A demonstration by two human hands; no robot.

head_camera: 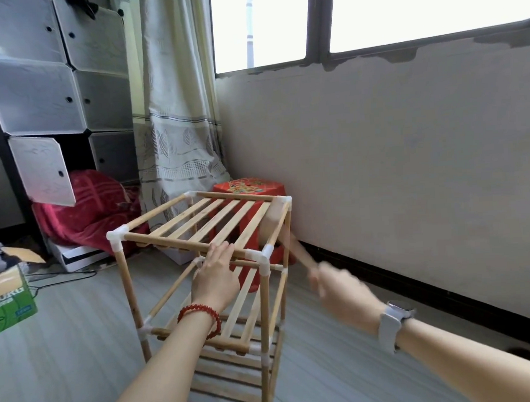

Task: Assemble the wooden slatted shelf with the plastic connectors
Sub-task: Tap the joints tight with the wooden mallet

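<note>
Shelf (198, 232): wooden slatted frame is standing upright on the grey floor (66, 365) in front of me, near the wall under the window, with several slatted tiers one above another
Top tier: its slats are running away from me between two wooden rails, and I am looking down through them
Connectors: white plastic corner pieces are joining the poles; one at the near left top corner (118, 237), one at the near right top corner (262, 256), one at the far right top corner (280, 203)
Left hands (215, 275): mine is lying on the near top rail, fingers fairly straight and draped over it, pressing rather than gripping; a red bead bracelet (199, 319) is sitting on that wrist
Right hands (339, 292): mine is blurring with motion to the right of the shelf, fingers curling round a wooden handle (300, 251) that is reaching up toward the far right corner; a white watch (393, 323) is on that wrist
Handle's far end: a pale blurred shape just below the far right connector; I cannot tell what it is or whether it is touching
Behind the shelf: a red plastic stool (247, 188) is standing against the wall
Left side: a red blanket (89, 204) is spilling from a cube cabinet (37, 90), and a green carton (8, 303) is sitting at the edge of view
</note>
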